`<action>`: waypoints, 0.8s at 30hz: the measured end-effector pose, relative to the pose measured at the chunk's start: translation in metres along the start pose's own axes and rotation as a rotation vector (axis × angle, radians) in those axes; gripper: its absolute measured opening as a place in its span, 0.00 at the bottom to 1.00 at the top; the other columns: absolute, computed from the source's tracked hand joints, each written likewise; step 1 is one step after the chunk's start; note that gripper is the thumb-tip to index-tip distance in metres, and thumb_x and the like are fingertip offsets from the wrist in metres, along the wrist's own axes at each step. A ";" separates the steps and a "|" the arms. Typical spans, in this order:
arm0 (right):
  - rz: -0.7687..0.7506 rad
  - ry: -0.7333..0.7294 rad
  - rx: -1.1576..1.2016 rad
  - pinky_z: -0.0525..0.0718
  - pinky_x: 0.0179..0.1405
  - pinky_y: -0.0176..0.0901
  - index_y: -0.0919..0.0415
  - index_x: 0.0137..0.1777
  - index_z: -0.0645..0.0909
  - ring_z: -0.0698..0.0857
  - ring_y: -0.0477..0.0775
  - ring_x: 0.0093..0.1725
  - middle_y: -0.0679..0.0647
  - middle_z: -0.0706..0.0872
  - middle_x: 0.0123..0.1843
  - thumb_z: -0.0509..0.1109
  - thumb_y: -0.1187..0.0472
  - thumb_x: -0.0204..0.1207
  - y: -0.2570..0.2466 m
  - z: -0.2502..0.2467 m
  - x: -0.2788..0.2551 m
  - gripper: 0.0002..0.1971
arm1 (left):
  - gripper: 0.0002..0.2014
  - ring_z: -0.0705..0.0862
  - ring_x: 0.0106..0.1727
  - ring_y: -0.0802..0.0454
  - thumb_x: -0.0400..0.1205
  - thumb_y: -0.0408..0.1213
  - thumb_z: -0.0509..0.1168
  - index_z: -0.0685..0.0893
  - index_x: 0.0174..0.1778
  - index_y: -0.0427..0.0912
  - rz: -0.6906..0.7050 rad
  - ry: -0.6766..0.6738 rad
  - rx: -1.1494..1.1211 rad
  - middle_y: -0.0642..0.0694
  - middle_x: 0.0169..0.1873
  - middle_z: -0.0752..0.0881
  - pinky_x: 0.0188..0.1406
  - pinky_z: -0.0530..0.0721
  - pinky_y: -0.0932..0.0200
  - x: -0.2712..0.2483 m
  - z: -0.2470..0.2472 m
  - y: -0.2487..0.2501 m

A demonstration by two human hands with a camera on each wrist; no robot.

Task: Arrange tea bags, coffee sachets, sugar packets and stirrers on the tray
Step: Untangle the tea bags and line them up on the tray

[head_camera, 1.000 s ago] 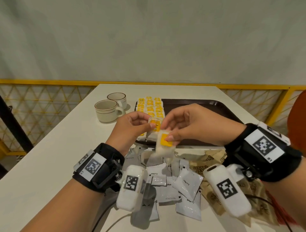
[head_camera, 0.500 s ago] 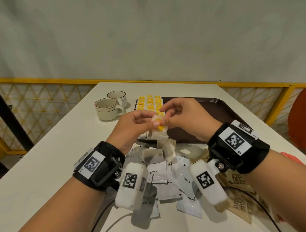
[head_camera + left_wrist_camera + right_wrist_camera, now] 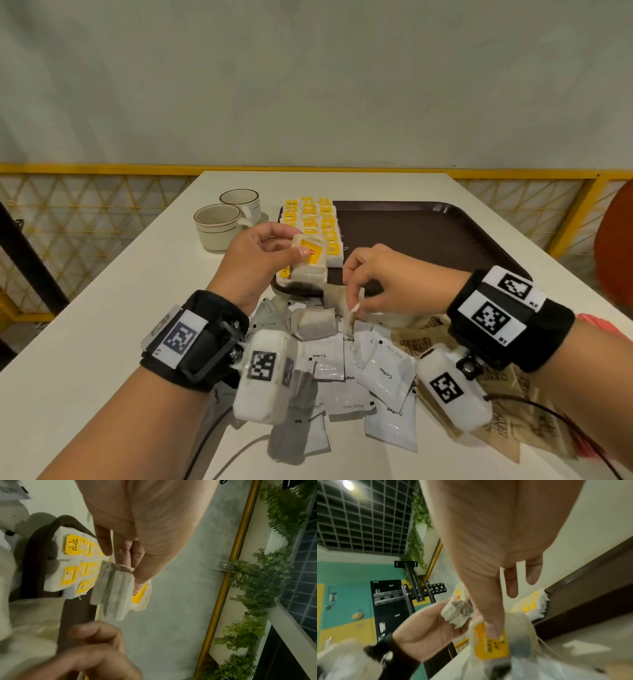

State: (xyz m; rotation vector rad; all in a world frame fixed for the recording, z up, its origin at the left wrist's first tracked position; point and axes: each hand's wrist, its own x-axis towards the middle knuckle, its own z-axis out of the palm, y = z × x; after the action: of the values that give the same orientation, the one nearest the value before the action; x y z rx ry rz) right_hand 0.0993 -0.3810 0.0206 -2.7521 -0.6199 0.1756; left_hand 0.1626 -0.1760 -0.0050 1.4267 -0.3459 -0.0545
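Observation:
My left hand [image 3: 299, 245] grips a small stack of tea bags [image 3: 310, 262] with a yellow tag on top, just above the near left corner of the brown tray [image 3: 428, 240]. The left wrist view shows that stack [image 3: 113, 588] pinched edge-on by my left hand [image 3: 137, 574]. Rows of yellow-tagged tea bags [image 3: 311, 219] lie along the tray's left side. My right hand [image 3: 356, 306] pinches one tea bag [image 3: 350, 317] at the pile in front of the tray. In the right wrist view my right hand [image 3: 491, 632] presses on its yellow tag [image 3: 488, 649].
White coffee sachets [image 3: 383, 370] are heaped on the table under my wrists, with brown sugar packets [image 3: 513, 411] to their right and something red [image 3: 596, 325] past my right wrist. Two cups [image 3: 215, 222] stand left of the tray. A yellow railing [image 3: 102, 168] borders the table.
My right hand has left the stack in my left hand, dropped down to the pile and pinched another tea bag. My left hand keeps its stack, raised slightly toward the tray.

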 end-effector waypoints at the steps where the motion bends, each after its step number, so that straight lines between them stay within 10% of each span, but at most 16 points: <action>1: -0.011 0.041 0.111 0.69 0.61 0.32 0.45 0.41 0.86 0.77 0.36 0.53 0.40 0.81 0.53 0.77 0.56 0.72 -0.002 -0.005 0.000 0.04 | 0.11 0.89 0.37 0.53 0.71 0.22 0.73 0.84 0.44 0.39 0.006 0.015 0.001 0.46 0.33 0.91 0.41 0.84 0.64 0.000 -0.001 0.000; 5: 0.008 0.209 0.749 0.84 0.51 0.47 0.68 0.53 0.84 0.84 0.53 0.44 0.67 0.87 0.46 0.76 0.70 0.71 -0.013 -0.019 0.000 0.12 | 0.11 0.86 0.29 0.57 0.70 0.21 0.74 0.83 0.43 0.37 0.036 0.027 0.011 0.48 0.28 0.89 0.33 0.81 0.68 -0.002 0.002 0.001; 8: 0.109 0.261 0.972 0.86 0.42 0.42 0.65 0.62 0.79 0.84 0.53 0.40 0.63 0.85 0.42 0.76 0.73 0.69 -0.019 -0.011 0.009 0.21 | 0.10 0.83 0.25 0.60 0.71 0.20 0.73 0.83 0.42 0.36 0.022 -0.002 -0.005 0.49 0.25 0.87 0.27 0.79 0.71 -0.005 0.008 0.000; 15: 0.238 0.374 1.029 0.84 0.34 0.36 0.72 0.53 0.82 0.83 0.49 0.34 0.57 0.84 0.35 0.76 0.72 0.71 -0.022 0.005 0.024 0.11 | 0.12 0.84 0.34 0.56 0.64 0.41 0.76 0.86 0.41 0.44 -0.016 -0.028 -0.041 0.50 0.32 0.89 0.42 0.80 0.62 -0.009 0.011 0.002; 21: 0.275 0.274 1.000 0.86 0.36 0.34 0.67 0.55 0.82 0.85 0.47 0.36 0.57 0.84 0.40 0.76 0.69 0.72 -0.014 -0.004 0.018 0.13 | 0.14 0.88 0.34 0.55 0.69 0.20 0.73 0.84 0.45 0.40 0.022 -0.025 0.030 0.50 0.30 0.89 0.37 0.84 0.66 -0.007 0.004 0.005; 24: 0.329 0.098 0.482 0.84 0.39 0.35 0.56 0.62 0.79 0.83 0.45 0.40 0.51 0.84 0.45 0.79 0.57 0.70 -0.005 -0.005 0.013 0.21 | 0.13 0.89 0.33 0.57 0.70 0.19 0.73 0.84 0.45 0.38 0.044 0.037 -0.008 0.49 0.29 0.90 0.35 0.84 0.68 -0.003 -0.002 0.007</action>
State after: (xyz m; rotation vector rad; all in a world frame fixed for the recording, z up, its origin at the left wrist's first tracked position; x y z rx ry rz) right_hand 0.1099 -0.3720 0.0262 -2.3522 -0.0741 0.2282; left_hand 0.1587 -0.1721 0.0009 1.4102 -0.3466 0.0065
